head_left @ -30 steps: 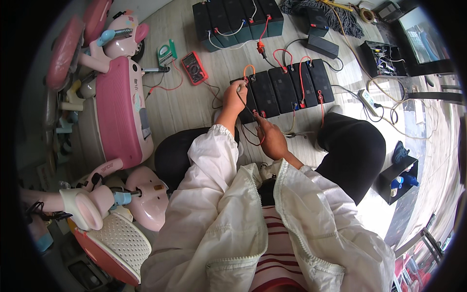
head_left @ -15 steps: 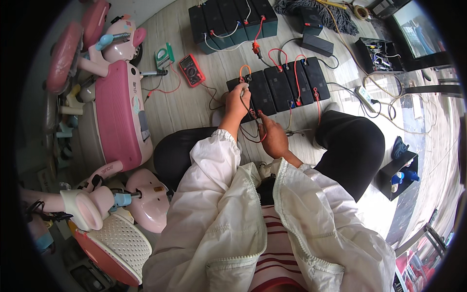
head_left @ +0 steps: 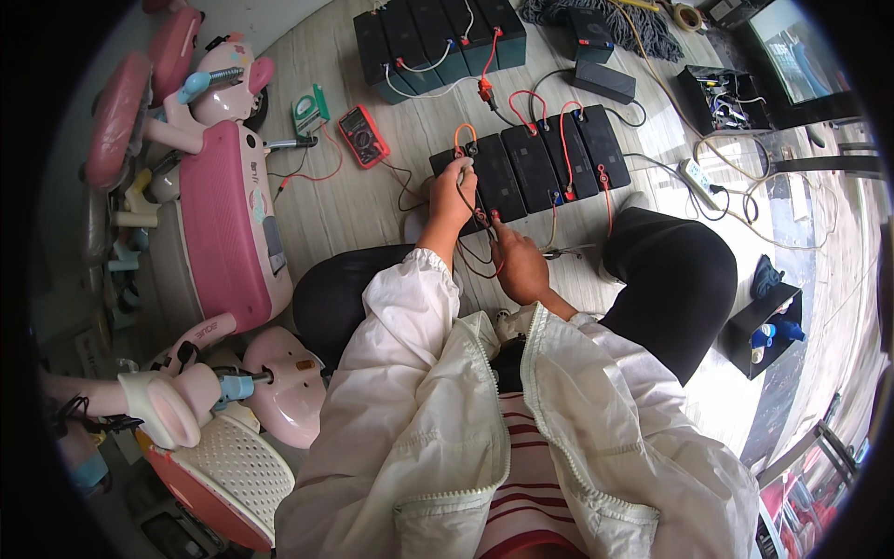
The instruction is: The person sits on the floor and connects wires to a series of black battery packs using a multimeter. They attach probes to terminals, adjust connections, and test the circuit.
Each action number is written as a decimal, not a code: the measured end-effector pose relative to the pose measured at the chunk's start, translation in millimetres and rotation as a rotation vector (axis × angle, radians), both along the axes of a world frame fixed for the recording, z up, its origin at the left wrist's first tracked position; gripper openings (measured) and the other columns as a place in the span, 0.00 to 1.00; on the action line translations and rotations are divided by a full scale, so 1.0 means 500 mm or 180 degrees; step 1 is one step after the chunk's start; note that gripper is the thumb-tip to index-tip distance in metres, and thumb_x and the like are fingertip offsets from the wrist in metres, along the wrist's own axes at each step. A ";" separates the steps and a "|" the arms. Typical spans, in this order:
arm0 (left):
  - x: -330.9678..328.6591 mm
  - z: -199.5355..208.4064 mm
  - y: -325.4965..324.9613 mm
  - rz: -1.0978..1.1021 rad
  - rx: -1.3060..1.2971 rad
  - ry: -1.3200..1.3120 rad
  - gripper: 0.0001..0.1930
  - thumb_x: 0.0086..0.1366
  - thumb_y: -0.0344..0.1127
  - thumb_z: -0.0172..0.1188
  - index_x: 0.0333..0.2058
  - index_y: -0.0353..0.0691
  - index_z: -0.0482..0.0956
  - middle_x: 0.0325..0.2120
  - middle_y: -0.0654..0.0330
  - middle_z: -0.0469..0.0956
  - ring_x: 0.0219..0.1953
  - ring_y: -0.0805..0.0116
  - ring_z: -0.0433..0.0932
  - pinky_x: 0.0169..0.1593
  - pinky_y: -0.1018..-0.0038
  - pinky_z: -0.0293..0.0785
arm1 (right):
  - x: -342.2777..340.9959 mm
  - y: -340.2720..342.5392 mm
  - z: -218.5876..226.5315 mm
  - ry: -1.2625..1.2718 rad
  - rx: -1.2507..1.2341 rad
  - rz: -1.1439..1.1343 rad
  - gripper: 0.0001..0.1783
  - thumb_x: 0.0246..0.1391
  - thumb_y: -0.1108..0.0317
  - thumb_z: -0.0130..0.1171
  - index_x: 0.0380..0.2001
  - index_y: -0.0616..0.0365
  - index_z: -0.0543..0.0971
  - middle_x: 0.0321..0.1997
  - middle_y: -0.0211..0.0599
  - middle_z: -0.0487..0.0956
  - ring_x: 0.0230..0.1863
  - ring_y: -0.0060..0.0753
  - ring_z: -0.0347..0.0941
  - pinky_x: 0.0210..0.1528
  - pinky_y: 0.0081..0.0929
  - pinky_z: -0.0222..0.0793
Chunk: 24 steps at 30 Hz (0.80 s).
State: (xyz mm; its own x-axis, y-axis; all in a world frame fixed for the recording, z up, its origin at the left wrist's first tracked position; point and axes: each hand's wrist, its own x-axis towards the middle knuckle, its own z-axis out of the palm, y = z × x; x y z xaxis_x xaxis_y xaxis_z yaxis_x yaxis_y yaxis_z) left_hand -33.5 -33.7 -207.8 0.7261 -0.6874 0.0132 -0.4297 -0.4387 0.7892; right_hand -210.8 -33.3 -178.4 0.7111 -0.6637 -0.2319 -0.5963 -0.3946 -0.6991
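A row of black batteries [head_left: 531,172] lies on the floor in front of me, its terminals joined by short red and orange wires. My left hand [head_left: 450,207] is closed on a black test probe at the far terminal of the leftmost battery, close by an orange jumper wire [head_left: 466,127]. Closed on a red test probe, my right hand [head_left: 521,265] is at a red terminal on the near edge. Both probe tips are mostly hidden by fingers. Left of the row lies a red multimeter [head_left: 363,137], its leads running toward my hands; its reading is too small to make out.
A second battery block [head_left: 438,47] stands behind, beside a black charger [head_left: 603,82]. A pink child's ride-on [head_left: 219,214] fills the left. At right are a power strip [head_left: 698,175], trailing cables, a box of small parts [head_left: 722,101] and a black box [head_left: 756,335].
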 end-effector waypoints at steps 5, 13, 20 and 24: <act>0.001 -0.006 -0.008 0.0100 0.0079 0.0031 0.14 0.63 0.37 0.55 0.44 0.39 0.79 0.37 0.46 0.80 0.41 0.51 0.80 0.46 0.65 0.75 | 0.003 0.002 -0.012 0.0048 -0.0020 0.0033 0.23 0.59 0.63 0.52 0.57 0.58 0.69 0.47 0.46 0.78 0.44 0.56 0.74 0.46 0.46 0.70; 0.004 -0.019 -0.017 0.0087 0.0040 0.0037 0.14 0.63 0.37 0.54 0.44 0.38 0.79 0.38 0.46 0.80 0.42 0.51 0.80 0.47 0.65 0.75 | 0.006 0.001 -0.006 -0.0004 -0.0084 -0.0043 0.22 0.59 0.63 0.52 0.56 0.57 0.70 0.46 0.46 0.79 0.42 0.55 0.75 0.44 0.45 0.71; 0.005 -0.019 -0.021 0.0064 0.0128 -0.0024 0.14 0.63 0.38 0.54 0.44 0.41 0.79 0.36 0.46 0.80 0.40 0.50 0.80 0.45 0.65 0.74 | 0.006 -0.002 -0.006 0.0001 -0.0090 -0.0030 0.21 0.59 0.64 0.52 0.55 0.56 0.70 0.45 0.46 0.79 0.42 0.54 0.75 0.44 0.45 0.71; 0.009 -0.007 -0.029 0.0033 0.0250 -0.0071 0.14 0.63 0.37 0.54 0.43 0.37 0.79 0.35 0.45 0.80 0.40 0.50 0.80 0.45 0.65 0.75 | 0.007 -0.004 -0.009 -0.0031 -0.0060 -0.0006 0.21 0.59 0.64 0.51 0.55 0.58 0.70 0.45 0.46 0.79 0.42 0.55 0.75 0.44 0.45 0.71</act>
